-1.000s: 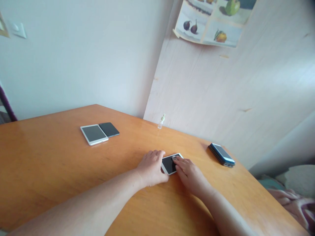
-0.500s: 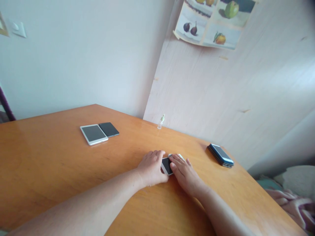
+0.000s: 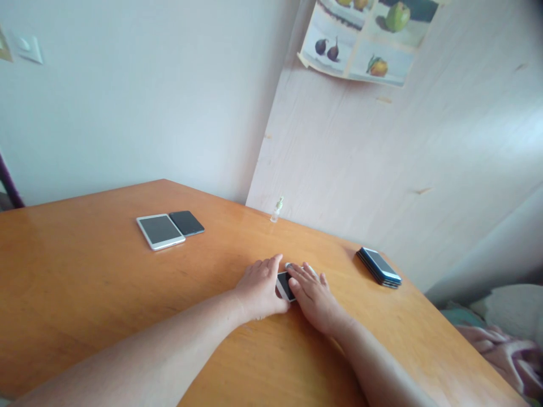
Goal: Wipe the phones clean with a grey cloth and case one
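Note:
A white phone with a dark screen (image 3: 283,285) lies flat on the orange wooden table (image 3: 106,305), mostly covered by my hands. My left hand (image 3: 258,287) rests against its left edge, fingers close together, holding it still. My right hand (image 3: 313,295) lies over the screen from the right with its fingers pressed together. A small pale grey thing (image 3: 289,264) peeks out at its fingertips; I cannot make out what it is.
A white tablet (image 3: 160,231) and a dark phone (image 3: 187,223) lie side by side at the far left. A tiny glass vial (image 3: 277,209) stands by the wall. Stacked dark phones (image 3: 379,267) sit near the right edge. Bedding (image 3: 500,339) lies beyond it.
My right hand has slid left and forward across the phone's screen, covering most of it. My left hand has stayed at the phone's edge, its index finger stretched a little further.

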`<state>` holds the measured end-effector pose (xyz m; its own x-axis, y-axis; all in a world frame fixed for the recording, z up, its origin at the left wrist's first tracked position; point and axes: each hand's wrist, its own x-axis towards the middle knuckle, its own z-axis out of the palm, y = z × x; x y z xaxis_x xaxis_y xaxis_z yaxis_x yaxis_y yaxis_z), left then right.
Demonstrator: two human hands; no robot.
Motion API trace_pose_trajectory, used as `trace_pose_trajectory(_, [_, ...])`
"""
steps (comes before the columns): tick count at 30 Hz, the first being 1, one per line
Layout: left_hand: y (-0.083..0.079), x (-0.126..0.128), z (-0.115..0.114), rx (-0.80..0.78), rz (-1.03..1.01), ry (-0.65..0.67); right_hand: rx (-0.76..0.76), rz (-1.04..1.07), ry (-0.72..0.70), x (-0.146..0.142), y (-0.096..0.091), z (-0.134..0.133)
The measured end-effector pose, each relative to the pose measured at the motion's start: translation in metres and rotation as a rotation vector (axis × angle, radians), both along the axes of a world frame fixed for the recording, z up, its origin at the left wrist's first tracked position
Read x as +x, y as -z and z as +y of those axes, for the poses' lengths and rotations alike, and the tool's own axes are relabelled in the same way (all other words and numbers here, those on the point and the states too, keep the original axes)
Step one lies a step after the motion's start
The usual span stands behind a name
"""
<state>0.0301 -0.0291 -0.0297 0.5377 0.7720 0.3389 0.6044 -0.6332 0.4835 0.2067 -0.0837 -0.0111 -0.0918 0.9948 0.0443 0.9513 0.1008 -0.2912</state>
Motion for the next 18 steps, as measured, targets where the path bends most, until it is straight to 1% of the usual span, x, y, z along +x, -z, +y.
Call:
trace_pose_trajectory(2, [0.000,-0.001,0.001,-0.010,-0.002,0.010,-0.024,0.037,-0.170,-0.015,-0.005,-0.008])
trace_pose_trajectory(3, [0.000,-0.001,0.001,-0.019,0.000,0.012,-0.033,0.041,-0.216,-0.019,-0.007,-0.011])
trace_pose_trajectory(4, [0.000,-0.002,0.002,-0.029,0.003,0.011,-0.036,0.034,-0.221,-0.018,-0.008,-0.011])
trace_pose_trajectory(5, [-0.001,-0.001,0.001,-0.038,0.007,0.007,-0.034,0.018,-0.183,-0.014,-0.008,-0.009])
trace_pose_trajectory(9, [-0.004,-0.001,0.000,-0.068,0.020,-0.007,-0.003,-0.088,0.134,0.015,-0.004,0.003])
trace_pose_trajectory(10, [-0.005,-0.001,-0.001,-0.072,0.023,-0.007,0.003,-0.103,0.172,0.019,-0.003,0.003])
trace_pose_trajectory(11, [-0.005,-0.001,-0.001,-0.073,0.023,-0.006,0.003,-0.105,0.167,0.019,-0.004,0.002])
trace_pose_trajectory(12, [-0.006,-0.001,-0.001,-0.071,0.022,-0.006,-0.002,-0.091,0.121,0.015,-0.006,-0.002])
trace_pose_trajectory(13, [-0.006,-0.002,-0.001,-0.066,0.022,-0.002,-0.015,-0.062,0.039,0.008,-0.009,-0.007])
trace_pose_trajectory(15, [-0.005,-0.003,-0.001,-0.052,0.027,0.008,-0.051,0.022,-0.173,-0.008,-0.015,-0.018])
trace_pose_trajectory(16, [-0.005,-0.003,0.000,-0.048,0.030,0.014,-0.073,0.063,-0.257,-0.015,-0.017,-0.021])
trace_pose_trajectory(17, [-0.005,-0.003,0.000,-0.046,0.032,0.017,-0.082,0.088,-0.298,-0.019,-0.018,-0.023])
trace_pose_trajectory(18, [-0.005,-0.003,0.000,-0.047,0.031,0.016,-0.084,0.097,-0.293,-0.019,-0.018,-0.022])
